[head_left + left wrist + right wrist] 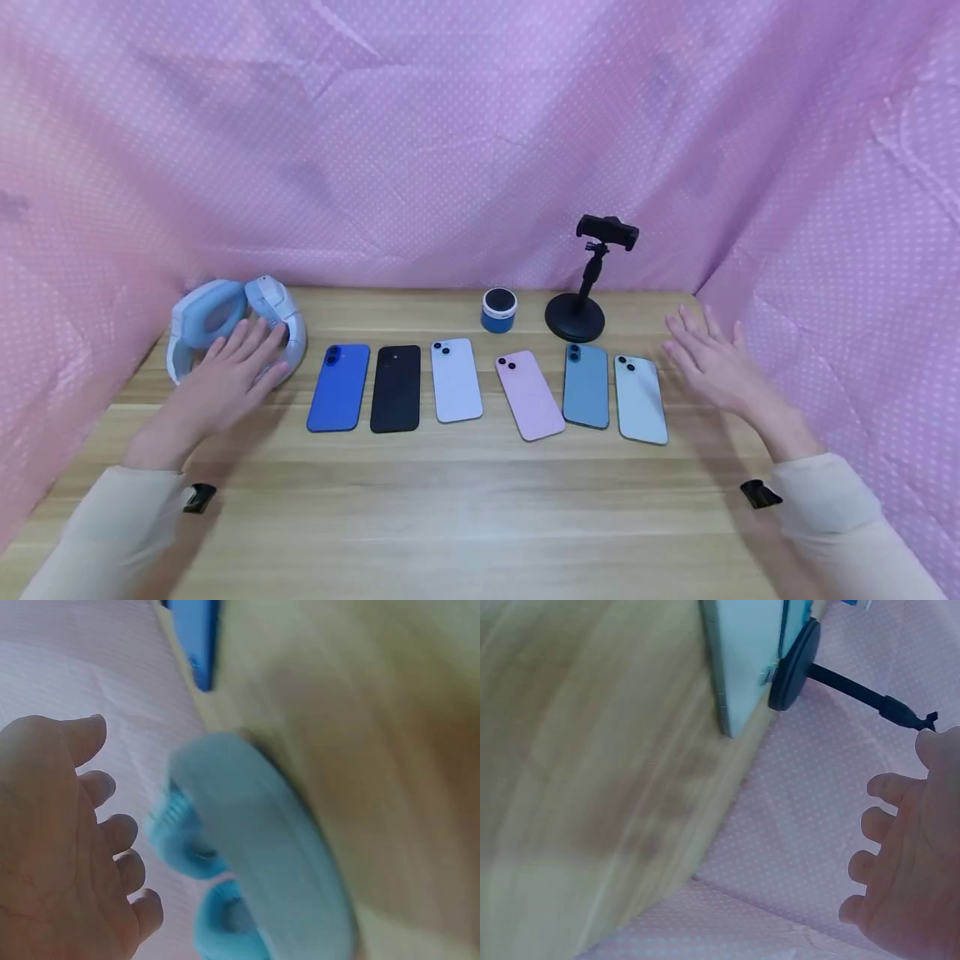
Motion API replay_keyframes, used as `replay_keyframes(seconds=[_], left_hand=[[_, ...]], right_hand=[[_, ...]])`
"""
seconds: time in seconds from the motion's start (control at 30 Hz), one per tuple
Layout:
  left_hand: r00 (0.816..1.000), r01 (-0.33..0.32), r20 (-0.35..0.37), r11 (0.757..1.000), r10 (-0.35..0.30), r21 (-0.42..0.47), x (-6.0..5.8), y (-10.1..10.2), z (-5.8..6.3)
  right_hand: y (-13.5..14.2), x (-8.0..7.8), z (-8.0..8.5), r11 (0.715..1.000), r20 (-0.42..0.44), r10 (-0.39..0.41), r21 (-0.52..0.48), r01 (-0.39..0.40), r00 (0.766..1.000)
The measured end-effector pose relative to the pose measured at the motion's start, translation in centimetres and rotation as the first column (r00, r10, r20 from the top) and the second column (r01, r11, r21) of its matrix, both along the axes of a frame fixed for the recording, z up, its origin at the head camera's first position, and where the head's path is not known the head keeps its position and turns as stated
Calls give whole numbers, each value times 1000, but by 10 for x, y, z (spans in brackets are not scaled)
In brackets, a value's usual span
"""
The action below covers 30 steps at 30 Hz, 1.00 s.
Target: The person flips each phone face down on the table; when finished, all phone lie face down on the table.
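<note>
My left hand (234,371), palm down with fingers extended, is above the light-blue headphones (202,312) at the left of the table. The left wrist view shows the headphones' band (255,832) on the wood, apart from the fingers. At the far right my right hand (712,362) hovers with spread fingers and holds nothing. Nearest to it lies a pale mint phone (642,400), then a teal phone (586,387) and a pink phone (529,396). A white phone (457,381), a black phone (396,389) and a blue phone (339,388) continue the row leftward.
Behind the row stand a small blue-and-white cylinder (498,310) with a dark top and a black phone stand (576,317) on a round base. Pink dotted cloth (450,167) hangs along the back and both sides of the wooden table (450,517).
</note>
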State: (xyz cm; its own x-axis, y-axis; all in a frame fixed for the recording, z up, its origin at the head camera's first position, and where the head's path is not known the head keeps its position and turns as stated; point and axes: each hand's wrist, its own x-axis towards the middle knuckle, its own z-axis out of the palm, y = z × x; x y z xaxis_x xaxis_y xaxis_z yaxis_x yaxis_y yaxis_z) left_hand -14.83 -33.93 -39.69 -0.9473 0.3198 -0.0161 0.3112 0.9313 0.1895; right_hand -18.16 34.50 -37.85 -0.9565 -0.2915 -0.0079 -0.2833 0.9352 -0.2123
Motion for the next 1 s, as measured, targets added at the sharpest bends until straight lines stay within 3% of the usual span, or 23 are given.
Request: replay_keyframes(seconds=[0.23,0.4,0.57,0.8,1.0], left_hand=[[1000,17,-5,999,-17,32,-25,39,25],[995,87,-57,994,-83,68,-39,80,37],[978,189,-120,967,-170,170,-47,132,31],[936,330,-208,914,-285,235,-46,208,10],[917,400,-158,855,-367,330,-50,276,-2]], right_hand=[[-6,2,20,995,18,-11,-94,13,1000],[-11,4,25,973,86,2,-232,18,996],[-15,6,17,919,103,58,-393,-13,993],[-12,12,5,789,170,102,-614,24,980],[-5,16,-3,786,173,86,-617,40,981]])
